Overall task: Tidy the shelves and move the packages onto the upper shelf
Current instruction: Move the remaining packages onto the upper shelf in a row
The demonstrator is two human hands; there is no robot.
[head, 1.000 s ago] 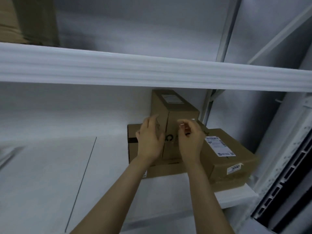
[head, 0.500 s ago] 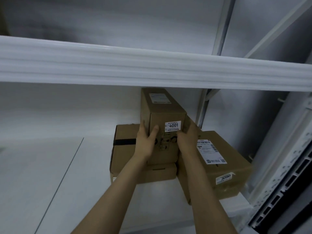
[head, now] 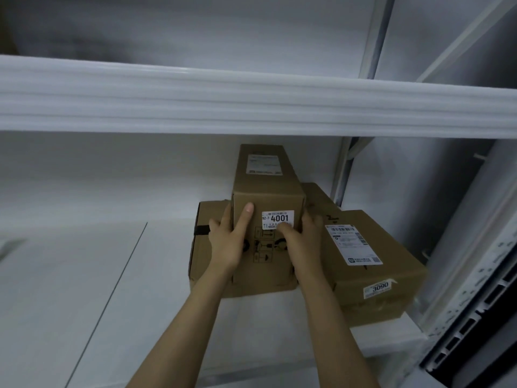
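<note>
Two hands are clasping the tall box (head: 267, 200) marked 4001. The left hand (head: 228, 242) is curling its fingers round the left edge, and the right hand (head: 303, 242) is gripping the right edge, thumb on the label. The tall box is standing on the lower shelf (head: 84, 275), between a flat box (head: 208, 211) and a large box (head: 372, 278). Judged step: taking hold. The next move is calling for drawing the tall box out clear of the upper shelf (head: 251, 102), then lifting.

Long narrow cardboard box (head: 267, 191), "4001" label on its near end and a shipping label on top, lies lengthwise into the lower shelf (head: 84, 275), over a flat box (head: 208, 217) banded with black tape. The left hand (head: 228, 242) and right hand (head: 303, 242) grip its near edges. Touching its right side is a larger box (head: 391, 264) tagged "3090". The white upper shelf (head: 251, 102) spans above.
</note>
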